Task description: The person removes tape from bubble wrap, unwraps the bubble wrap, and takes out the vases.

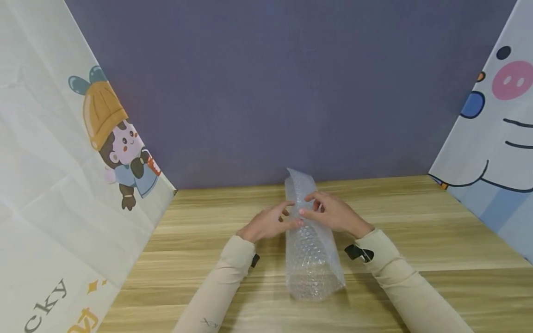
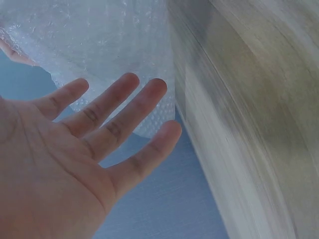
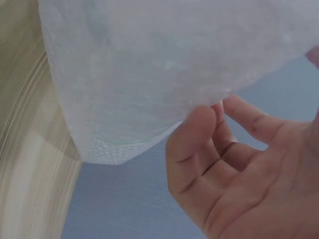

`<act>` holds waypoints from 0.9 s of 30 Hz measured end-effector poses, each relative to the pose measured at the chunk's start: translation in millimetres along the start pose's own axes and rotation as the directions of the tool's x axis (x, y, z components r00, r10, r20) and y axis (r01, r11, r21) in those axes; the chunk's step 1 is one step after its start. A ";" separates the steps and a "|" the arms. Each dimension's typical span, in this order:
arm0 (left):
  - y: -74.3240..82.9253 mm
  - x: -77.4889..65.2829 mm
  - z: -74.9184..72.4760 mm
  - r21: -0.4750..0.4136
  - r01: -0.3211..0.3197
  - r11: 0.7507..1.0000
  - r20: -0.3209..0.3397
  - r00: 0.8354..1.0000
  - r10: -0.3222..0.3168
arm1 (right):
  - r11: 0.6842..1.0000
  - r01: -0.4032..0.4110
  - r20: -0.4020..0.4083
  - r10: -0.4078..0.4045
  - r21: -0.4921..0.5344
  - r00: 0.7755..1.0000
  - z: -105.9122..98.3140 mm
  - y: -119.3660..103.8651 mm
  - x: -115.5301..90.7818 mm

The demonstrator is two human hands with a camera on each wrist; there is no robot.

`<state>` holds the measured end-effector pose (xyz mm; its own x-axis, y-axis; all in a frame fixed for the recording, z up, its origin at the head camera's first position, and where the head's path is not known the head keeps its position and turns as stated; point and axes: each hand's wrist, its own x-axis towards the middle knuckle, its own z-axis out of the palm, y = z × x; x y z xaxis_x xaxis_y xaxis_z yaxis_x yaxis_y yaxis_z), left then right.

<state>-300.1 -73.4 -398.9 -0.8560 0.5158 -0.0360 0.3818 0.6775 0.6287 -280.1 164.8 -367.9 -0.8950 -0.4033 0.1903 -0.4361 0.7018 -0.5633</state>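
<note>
A roll of clear bubble wrap (image 1: 310,259) lies lengthwise on the wooden table, with a loose flap along its top and right side. Whatever may be inside cannot be made out. My right hand (image 1: 335,213) pinches the flap's edge from the right. In the right wrist view its curled fingers (image 3: 192,137) meet that edge. From the left, my left hand (image 1: 270,222) reaches over the wrap, its thumb by the top. The left wrist view shows this hand's fingers (image 2: 124,114) spread and nearly straight beside the bubble wrap (image 2: 109,40).
The wood-grain table (image 1: 216,259) extends to both sides of the roll. A dark blue-grey panel (image 1: 266,92) rises behind it. White printed sheets stand at the left (image 1: 50,138) and right (image 1: 512,152), carrying cartoon figures.
</note>
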 end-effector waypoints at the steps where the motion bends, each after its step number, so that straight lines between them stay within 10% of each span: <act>1: 0.3 0.3 0.2 0.001 0.001 1.000 0.001 1.000 -0.001 | 1.000 -0.004 -0.004 0.004 -0.005 1.000 0.3 0.1 -0.1; 27: -3.7 -6.1 -4.5 -0.051 -0.021 0.998 0.064 0.998 0.024 | 1.000 -0.015 -0.055 0.015 0.000 0.998 5.1 -3.5 0.6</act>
<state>-297.8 -81.4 -397.5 -0.8224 0.5645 -0.0703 0.3814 0.6388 0.6682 -278.6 159.1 -369.9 -0.9053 -0.3599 0.2257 -0.4225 0.7081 -0.5658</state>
